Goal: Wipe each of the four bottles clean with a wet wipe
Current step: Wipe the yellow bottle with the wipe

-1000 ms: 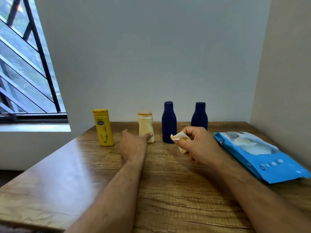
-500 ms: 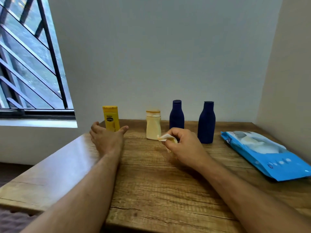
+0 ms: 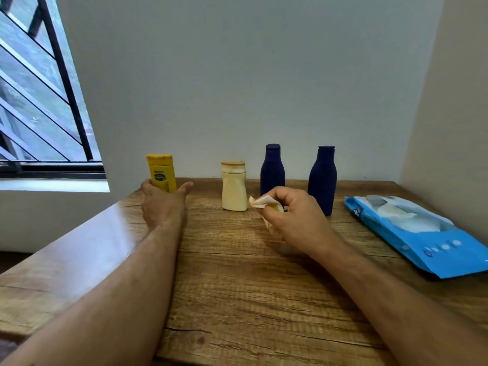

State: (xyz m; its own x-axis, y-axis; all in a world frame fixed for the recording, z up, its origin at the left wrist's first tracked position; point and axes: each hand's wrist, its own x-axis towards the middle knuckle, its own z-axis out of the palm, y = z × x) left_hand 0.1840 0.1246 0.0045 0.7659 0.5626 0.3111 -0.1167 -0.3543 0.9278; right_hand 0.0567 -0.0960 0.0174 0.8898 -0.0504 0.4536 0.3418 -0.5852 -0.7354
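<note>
left hand (image 3: 162, 204) spread around base of yellow bottle (image 3: 161, 173), thumb and fingers either side; actual grip cannot be told. right hand (image 3: 293, 217) pinches crumpled wet wipe (image 3: 262, 203) just beside cream bottle (image 3: 233, 184). two navy bottles (image 3: 272, 169) upright on table (image 3: 237, 286); wipes pack (image 3: 422, 233) far right.

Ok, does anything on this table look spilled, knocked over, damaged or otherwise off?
Nothing spilled or toppled: all four bottles stand upright. Only the cream plastic bottle looks off: orange-brown grime on its cap. The crumpled white wet wipe pinched in the right hand shows yellowish staining.
</note>
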